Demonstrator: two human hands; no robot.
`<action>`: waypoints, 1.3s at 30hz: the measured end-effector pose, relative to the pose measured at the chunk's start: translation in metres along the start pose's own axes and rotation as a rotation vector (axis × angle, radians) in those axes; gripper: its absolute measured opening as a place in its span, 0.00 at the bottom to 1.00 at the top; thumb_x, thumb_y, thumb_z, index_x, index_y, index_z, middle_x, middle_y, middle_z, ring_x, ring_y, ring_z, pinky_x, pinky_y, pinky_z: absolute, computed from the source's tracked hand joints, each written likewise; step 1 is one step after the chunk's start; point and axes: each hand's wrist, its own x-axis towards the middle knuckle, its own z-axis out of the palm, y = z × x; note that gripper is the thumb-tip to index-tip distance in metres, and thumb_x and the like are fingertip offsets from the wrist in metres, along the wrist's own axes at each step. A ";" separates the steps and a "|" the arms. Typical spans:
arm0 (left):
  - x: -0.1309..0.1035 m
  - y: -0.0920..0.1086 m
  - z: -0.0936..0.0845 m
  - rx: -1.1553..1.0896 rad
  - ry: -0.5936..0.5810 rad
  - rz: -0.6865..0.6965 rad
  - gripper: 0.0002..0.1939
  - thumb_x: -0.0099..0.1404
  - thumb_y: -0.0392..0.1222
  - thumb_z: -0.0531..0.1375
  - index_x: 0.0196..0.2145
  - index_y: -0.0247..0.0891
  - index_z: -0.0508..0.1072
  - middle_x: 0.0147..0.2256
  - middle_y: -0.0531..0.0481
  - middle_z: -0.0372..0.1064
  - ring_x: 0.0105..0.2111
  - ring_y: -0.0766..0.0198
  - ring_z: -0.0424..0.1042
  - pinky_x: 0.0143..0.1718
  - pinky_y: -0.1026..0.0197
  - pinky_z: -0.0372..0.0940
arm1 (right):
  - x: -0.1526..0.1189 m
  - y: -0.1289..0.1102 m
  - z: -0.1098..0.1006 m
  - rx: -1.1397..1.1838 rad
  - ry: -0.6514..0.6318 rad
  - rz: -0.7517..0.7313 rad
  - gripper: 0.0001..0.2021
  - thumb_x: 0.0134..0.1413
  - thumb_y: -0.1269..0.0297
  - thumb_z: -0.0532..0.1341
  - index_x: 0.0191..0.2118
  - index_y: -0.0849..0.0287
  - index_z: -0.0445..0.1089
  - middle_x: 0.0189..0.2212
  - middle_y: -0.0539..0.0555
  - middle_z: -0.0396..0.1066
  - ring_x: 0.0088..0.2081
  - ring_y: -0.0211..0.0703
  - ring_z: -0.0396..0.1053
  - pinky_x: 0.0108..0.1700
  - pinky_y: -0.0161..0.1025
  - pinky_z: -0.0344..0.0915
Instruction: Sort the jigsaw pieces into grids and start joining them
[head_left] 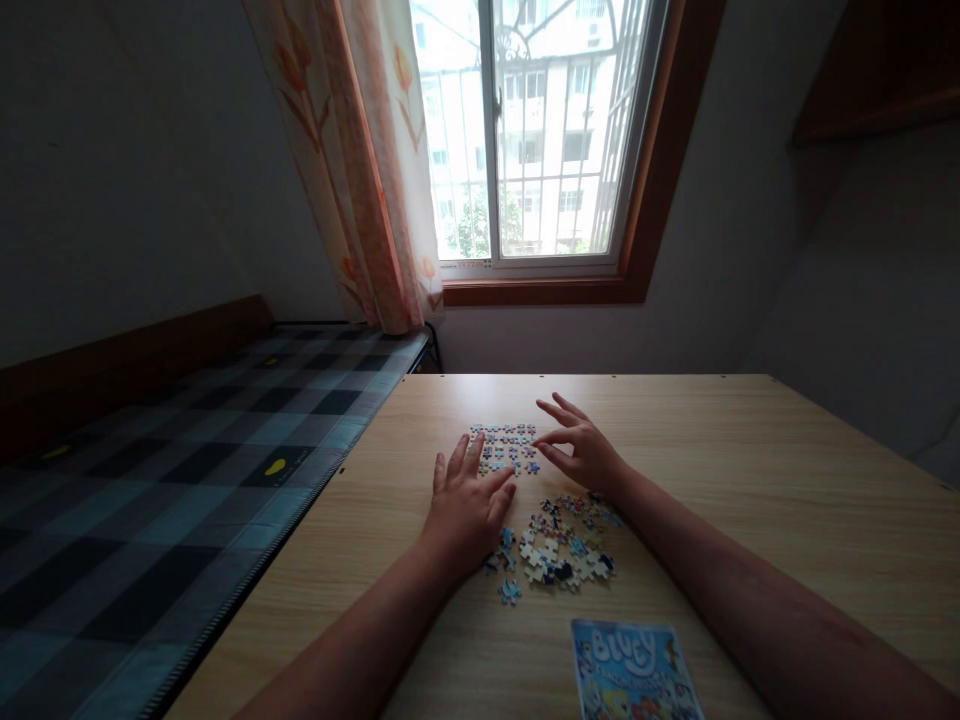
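Several small jigsaw pieces (517,430) lie in rows on the wooden table. My left hand (469,500) is spread with its fingers apart over the left and near side of these rows. At their right edge is my right hand (574,440); its thumb and index finger come together at the tip, the other fingers stretch out, and anything between the tips is too small to make out. Nearer to me lies a loose heap of puzzle pieces (555,550), some pale side up. A few blue pieces (510,591) lie left of the heap, partly beside my left wrist.
A blue printed card reading "Bluey" (634,670) lies at the table's near edge of view. The wooden table (787,480) extends to the right. On the left stands a bed with a checked cover (247,480). Behind are a curtain (375,180) and a barred window (555,150).
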 end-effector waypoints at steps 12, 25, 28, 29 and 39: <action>0.019 -0.050 -0.006 -0.644 0.545 -0.529 0.24 0.69 0.48 0.43 0.35 0.38 0.77 0.50 0.43 0.72 0.55 0.53 0.66 0.63 0.50 0.54 | -0.003 -0.008 -0.004 -0.039 -0.178 -0.036 0.11 0.59 0.61 0.59 0.37 0.46 0.81 0.67 0.47 0.51 0.71 0.57 0.36 0.66 0.70 0.36; 0.018 -0.051 -0.003 -0.623 0.519 -0.478 0.24 0.69 0.49 0.43 0.35 0.39 0.77 0.50 0.44 0.72 0.55 0.53 0.66 0.62 0.51 0.55 | -0.003 -0.008 -0.006 -0.047 -0.161 -0.060 0.11 0.60 0.61 0.59 0.37 0.46 0.81 0.67 0.47 0.50 0.71 0.58 0.37 0.65 0.70 0.38; 0.018 -0.048 -0.005 -0.623 0.519 -0.484 0.24 0.69 0.49 0.43 0.34 0.39 0.77 0.50 0.45 0.72 0.55 0.53 0.66 0.62 0.51 0.55 | -0.002 -0.004 -0.009 -0.010 -0.031 -0.014 0.13 0.61 0.62 0.56 0.37 0.48 0.81 0.67 0.48 0.53 0.71 0.56 0.40 0.66 0.66 0.44; 0.018 -0.047 -0.006 -0.621 0.523 -0.484 0.24 0.69 0.49 0.43 0.34 0.39 0.77 0.50 0.45 0.72 0.55 0.53 0.66 0.61 0.51 0.55 | -0.002 -0.001 -0.010 -0.002 0.028 0.009 0.14 0.61 0.62 0.56 0.36 0.49 0.81 0.66 0.49 0.55 0.70 0.55 0.42 0.66 0.63 0.46; 0.008 -0.023 -0.018 -0.378 0.146 -0.176 0.23 0.67 0.51 0.48 0.16 0.41 0.54 0.16 0.55 0.52 0.20 0.65 0.56 0.25 0.61 0.51 | -0.009 0.045 -0.012 0.198 0.437 0.491 0.21 0.54 0.53 0.57 0.16 0.58 0.60 0.16 0.49 0.59 0.24 0.40 0.60 0.30 0.37 0.60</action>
